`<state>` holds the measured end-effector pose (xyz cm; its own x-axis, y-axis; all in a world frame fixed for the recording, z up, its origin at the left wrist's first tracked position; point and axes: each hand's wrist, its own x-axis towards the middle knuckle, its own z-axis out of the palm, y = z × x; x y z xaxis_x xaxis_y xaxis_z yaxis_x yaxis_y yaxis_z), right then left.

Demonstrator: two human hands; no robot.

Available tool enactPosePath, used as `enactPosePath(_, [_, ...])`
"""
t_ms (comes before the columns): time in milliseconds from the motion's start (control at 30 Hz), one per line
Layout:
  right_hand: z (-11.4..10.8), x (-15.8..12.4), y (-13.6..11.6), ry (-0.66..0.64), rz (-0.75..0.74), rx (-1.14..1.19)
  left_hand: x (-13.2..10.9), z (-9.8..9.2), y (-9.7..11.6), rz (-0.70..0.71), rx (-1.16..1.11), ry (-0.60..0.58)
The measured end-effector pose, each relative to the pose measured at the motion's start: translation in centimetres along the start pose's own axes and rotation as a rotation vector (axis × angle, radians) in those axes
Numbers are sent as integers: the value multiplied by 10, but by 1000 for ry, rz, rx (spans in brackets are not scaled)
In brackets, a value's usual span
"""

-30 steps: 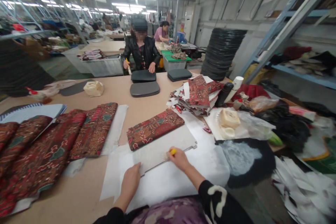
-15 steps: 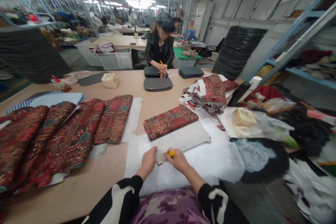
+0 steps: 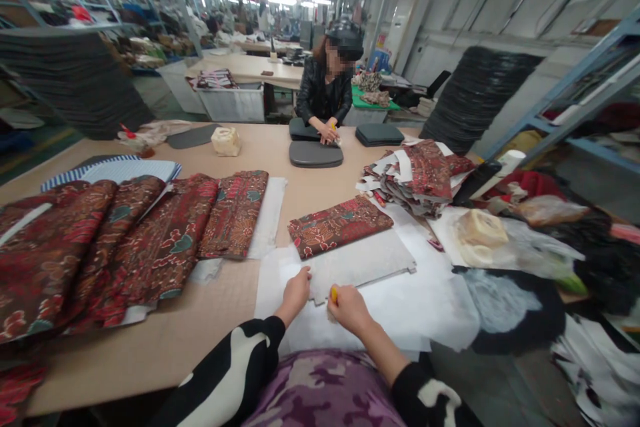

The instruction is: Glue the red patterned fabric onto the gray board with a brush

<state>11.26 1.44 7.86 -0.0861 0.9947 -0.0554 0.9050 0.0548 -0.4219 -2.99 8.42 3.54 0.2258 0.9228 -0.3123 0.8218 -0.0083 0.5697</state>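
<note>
My left hand (image 3: 296,295) is closed at the near-left corner of a thin grey panel (image 3: 367,265), its fingertips on the edge. In my right hand (image 3: 353,307) is a brush with a yellow handle (image 3: 334,293), its pale bristles pointing down beside the panel's near edge; the fist covers most of the handle. The panel rests on white sheets (image 3: 430,310). A folded strip of brown-red patterned fabric (image 3: 341,224) lies along the panel's far side.
Patterned fabric pieces (image 3: 145,247) overlap at left. More scraps (image 3: 420,173) are heaped at right, near a pale block (image 3: 481,228) and a black sheet with a whitish smear (image 3: 505,300). Across the table (image 3: 215,320), a co-worker (image 3: 327,93) handles dark grey pads (image 3: 316,155).
The brush has moved from the panel's left end to just off its near edge, bristles now lower. My left hand stays at the corner. The whole view has shifted slightly.
</note>
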Motion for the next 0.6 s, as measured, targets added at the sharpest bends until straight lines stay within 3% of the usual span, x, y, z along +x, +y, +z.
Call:
enactPosePath(267, [-7, 11, 1, 53, 72, 23, -5, -3, 5, 31, 81, -7])
enactPosePath(400, [-3, 20, 6, 42, 17, 113, -10, -2, 10, 95, 165, -11])
enactPosePath(467, [-9, 24, 28, 27, 79, 113, -14, -1, 13, 138, 211, -17])
enactPosePath(600, [-54, 22, 114, 132, 460, 26, -21, 4, 16, 250, 300, -36])
